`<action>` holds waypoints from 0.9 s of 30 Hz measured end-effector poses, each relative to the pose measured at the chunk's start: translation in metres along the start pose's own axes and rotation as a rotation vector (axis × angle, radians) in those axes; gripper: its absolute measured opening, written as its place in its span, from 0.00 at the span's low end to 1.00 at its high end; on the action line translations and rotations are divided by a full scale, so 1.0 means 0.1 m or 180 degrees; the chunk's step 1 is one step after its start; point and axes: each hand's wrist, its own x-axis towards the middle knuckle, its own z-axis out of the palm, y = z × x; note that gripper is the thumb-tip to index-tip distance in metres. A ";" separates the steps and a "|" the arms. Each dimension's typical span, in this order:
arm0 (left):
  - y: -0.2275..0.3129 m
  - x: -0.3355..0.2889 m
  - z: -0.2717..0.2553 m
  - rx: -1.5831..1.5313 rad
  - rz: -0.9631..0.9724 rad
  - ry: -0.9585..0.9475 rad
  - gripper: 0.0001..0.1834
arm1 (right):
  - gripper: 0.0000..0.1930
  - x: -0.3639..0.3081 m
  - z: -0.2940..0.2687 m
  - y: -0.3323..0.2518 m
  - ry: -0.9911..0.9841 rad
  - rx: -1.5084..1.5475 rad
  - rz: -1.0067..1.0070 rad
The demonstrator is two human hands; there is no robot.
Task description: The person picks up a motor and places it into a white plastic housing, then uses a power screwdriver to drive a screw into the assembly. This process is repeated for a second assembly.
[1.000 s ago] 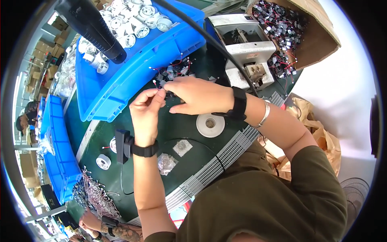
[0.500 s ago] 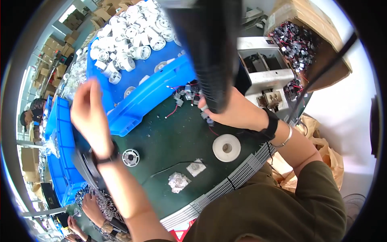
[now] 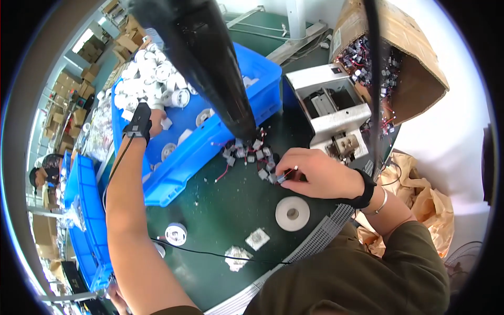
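My left hand (image 3: 156, 122) reaches into the blue bin (image 3: 173, 184) among white round plastic housings (image 3: 178, 98). A black device on the wrist covers part of this hand, and its fingers are mostly hidden. A small white piece shows beside them. My right hand (image 3: 320, 173) is closed in a pinch on a small grey component with thin wires (image 3: 282, 178). It is just right of a loose pile of similar grey components (image 3: 252, 152) with red and black wires on the green table.
A dark vertical tube (image 3: 210, 68) hangs over the bin's near wall. Beyond my right hand are a metal fixture (image 3: 336, 105) and a cardboard box (image 3: 420, 79) of wired components. A white roll (image 3: 292, 213), crumpled wrapping (image 3: 238, 258) and a round white part (image 3: 176, 234) lie nearer.
My left hand has moved from above the bin's left side into the bin. My right hand has come out from behind the tube, toward me. The view has shifted.
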 end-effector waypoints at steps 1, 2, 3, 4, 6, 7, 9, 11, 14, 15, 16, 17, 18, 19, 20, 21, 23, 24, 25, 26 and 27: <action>0.24 -0.04 -0.16 0.0199 -0.0005 -0.0531 0.24 | 0.10 -0.07 -0.02 0.00 0.0040 0.0035 0.0047; 0.49 -0.07 -0.35 0.0403 -0.0002 -0.1050 0.24 | 0.10 -0.12 -0.07 0.04 0.0153 -0.0019 -0.0090; 0.19 -0.27 -0.09 0.0715 0.0236 -0.0399 0.23 | 0.10 -0.14 -0.02 -0.05 0.0150 0.0022 -0.0231; 0.23 -0.39 0.11 -0.0269 -0.0715 0.0573 0.22 | 0.10 -0.13 -0.03 -0.05 0.0204 0.0006 -0.0302; -0.43 -0.63 0.48 0.0647 -0.0411 0.0106 0.23 | 0.10 -0.03 0.13 -0.22 -0.0033 0.0332 -0.0428; -0.14 -0.48 0.28 0.0365 -0.0421 0.0032 0.24 | 0.09 -0.10 0.09 -0.15 0.0055 0.0110 -0.0532; 0.19 -0.46 -0.09 0.0015 -0.0606 -0.0069 0.26 | 0.10 -0.21 0.00 -0.12 0.0108 0.0266 -0.0240; 0.04 -0.39 -0.01 -0.0181 -0.0285 0.0222 0.31 | 0.10 -0.32 -0.06 -0.14 0.0152 0.0244 -0.0257; 0.04 -0.27 -0.06 -0.0933 -0.0219 0.0135 0.37 | 0.10 -0.35 -0.12 -0.15 0.0125 0.0101 -0.0231; 0.06 -0.27 -0.02 -0.0453 -0.0138 0.0252 0.36 | 0.11 -0.34 -0.12 -0.15 0.0080 0.0103 -0.0202; 0.02 -0.28 0.04 0.0033 -0.0071 0.0376 0.34 | 0.11 -0.31 -0.11 -0.16 0.0034 0.0094 -0.0189; -0.09 -0.25 0.18 0.0231 -0.0152 0.0291 0.31 | 0.11 -0.28 -0.08 -0.17 0.0049 0.0164 -0.0272; -0.05 -0.22 0.10 0.0254 -0.0140 0.0316 0.31 | 0.11 -0.27 -0.06 -0.13 0.0108 0.0174 -0.0281; 0.12 -0.22 -0.04 0.0103 -0.0141 0.0109 0.30 | 0.11 -0.29 -0.08 -0.09 0.0137 0.0184 -0.0233; 0.23 -0.31 -0.19 -0.0031 -0.0174 -0.0110 0.29 | 0.11 -0.29 -0.07 -0.09 0.0152 0.0213 -0.0212; 0.28 -0.45 -0.32 0.0007 -0.0212 -0.0132 0.29 | 0.11 -0.26 -0.05 -0.08 0.0146 0.0252 -0.0254; 0.38 -0.73 -0.48 -0.0618 -0.0637 0.0758 0.28 | 0.11 -0.26 0.00 -0.09 0.0157 0.0365 -0.0159; 0.38 -0.81 -0.48 -0.0642 -0.0322 0.1406 0.24 | 0.11 -0.27 0.00 -0.11 0.0130 0.0373 -0.0176; 0.32 -0.91 -0.51 -0.1607 -0.0536 0.1215 0.22 | 0.12 -0.27 0.02 -0.12 0.0138 0.0402 -0.0244; 0.24 -1.05 -0.55 -0.2576 -0.0752 0.1008 0.19 | 0.12 -0.29 0.04 -0.14 0.0139 0.0431 -0.0310; 0.36 -1.21 -0.67 -0.2977 -0.0784 0.1322 0.17 | 0.11 -0.32 0.05 -0.15 0.0214 0.0486 -0.0370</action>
